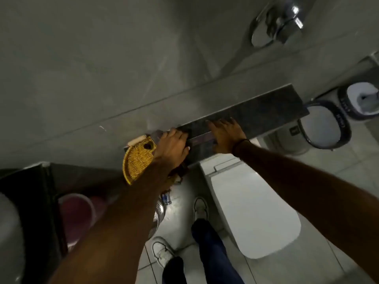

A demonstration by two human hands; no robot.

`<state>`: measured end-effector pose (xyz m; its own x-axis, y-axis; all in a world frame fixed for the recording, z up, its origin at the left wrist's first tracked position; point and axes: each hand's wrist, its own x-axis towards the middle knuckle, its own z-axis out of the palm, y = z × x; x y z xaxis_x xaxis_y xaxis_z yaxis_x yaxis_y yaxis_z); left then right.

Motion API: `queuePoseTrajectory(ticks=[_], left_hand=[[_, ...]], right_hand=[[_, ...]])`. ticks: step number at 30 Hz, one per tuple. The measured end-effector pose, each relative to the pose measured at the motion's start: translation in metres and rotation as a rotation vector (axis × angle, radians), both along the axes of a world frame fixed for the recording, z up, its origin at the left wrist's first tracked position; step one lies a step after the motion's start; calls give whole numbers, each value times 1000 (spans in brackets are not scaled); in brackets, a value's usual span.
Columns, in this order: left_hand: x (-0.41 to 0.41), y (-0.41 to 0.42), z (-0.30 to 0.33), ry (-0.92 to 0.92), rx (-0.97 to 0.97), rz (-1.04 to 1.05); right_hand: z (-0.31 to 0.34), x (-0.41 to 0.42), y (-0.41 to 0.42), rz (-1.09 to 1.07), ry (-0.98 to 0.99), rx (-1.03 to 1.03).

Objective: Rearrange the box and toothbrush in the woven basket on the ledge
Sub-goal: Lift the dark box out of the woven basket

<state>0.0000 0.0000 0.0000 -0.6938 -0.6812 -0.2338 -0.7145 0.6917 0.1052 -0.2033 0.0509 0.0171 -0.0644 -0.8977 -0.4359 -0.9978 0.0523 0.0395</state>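
Observation:
A yellow woven basket (pixel 137 160) stands at the left end of the dark stone ledge (pixel 266 107); my left forearm covers its right half. A long, thin purplish box (pixel 202 138) lies lengthwise on the ledge just right of the basket. My left hand (pixel 172 147) grips its left end, and my right hand (pixel 225 134) lies spread over its right end with the thumb at the near edge. A pale cream object (pixel 136 140) shows at the basket's far rim. I cannot make out a toothbrush.
Below the ledge stands a white toilet (pixel 254 212) with its lid down. Two lined bins (pixel 324 128) and a toilet roll (pixel 363 97) are at the right. A pink bucket (pixel 75 214) sits low left. A chrome fixture (pixel 276 21) juts from the wall above.

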Motion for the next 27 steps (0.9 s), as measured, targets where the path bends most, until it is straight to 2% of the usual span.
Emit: queuePoseTrajectory(ticks=[5, 9, 10, 12, 16, 19, 21, 24, 27], left_hand=[[-29, -11, -44, -132, 30, -37], [-34, -10, -57, -79, 58, -2], [-33, -9, -58, -24, 95, 29], [-27, -5, -55, 199, 218, 168], [-2, 6, -27, 668, 627, 653], [28, 24, 4, 878, 853, 809], [46, 35, 26, 938, 880, 866], [80, 52, 60, 1006, 815, 961], [114, 69, 84, 1141, 802, 1054]], right_hand=[[-40, -19, -13, 64, -7, 27], [-47, -26, -14, 86, -11, -9], [-47, -28, -14, 95, -9, -18], [-40, -31, -11, 99, -27, -52], [-10, -27, 2, 16, -136, -159], [17, -7, 16, -21, -189, -219], [32, 13, 24, -33, -209, -237], [57, 53, 38, -131, -290, -305], [78, 96, 50, -487, -577, -421]])
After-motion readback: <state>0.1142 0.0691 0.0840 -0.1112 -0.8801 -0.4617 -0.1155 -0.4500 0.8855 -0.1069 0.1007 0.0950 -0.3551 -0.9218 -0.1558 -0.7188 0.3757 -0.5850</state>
